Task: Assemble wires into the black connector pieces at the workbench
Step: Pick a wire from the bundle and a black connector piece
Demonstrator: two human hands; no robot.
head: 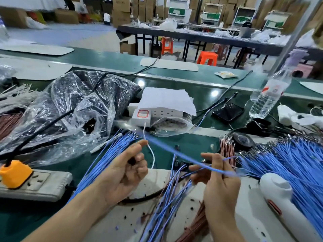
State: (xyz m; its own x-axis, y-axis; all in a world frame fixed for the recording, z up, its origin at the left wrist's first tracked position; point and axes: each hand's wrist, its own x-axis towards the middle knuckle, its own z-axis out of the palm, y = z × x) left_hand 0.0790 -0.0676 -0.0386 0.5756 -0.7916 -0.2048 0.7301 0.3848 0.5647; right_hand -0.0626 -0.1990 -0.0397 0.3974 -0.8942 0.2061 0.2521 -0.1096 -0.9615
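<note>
My left hand (125, 169) is curled round a small black connector piece (132, 161) in its palm, with the index finger stretched forward. My right hand (218, 179) pinches a blue wire (167, 150) that runs blurred up and left past the left index fingertip. A fan of blue wires (104, 158) lies left of the hands. A large pile of blue wires (288, 165) lies to the right. Finished blue and brown wires (167, 203) lie between my arms on a white board (153, 175).
A grey power strip with an orange plug (15, 173) sits at the left. A plastic bag of black parts (70, 109) lies behind it. Brown wires (227, 149), a black tape roll (243, 139), a phone (228, 111), a water bottle (267, 100) and a white tool (279, 198) stand around.
</note>
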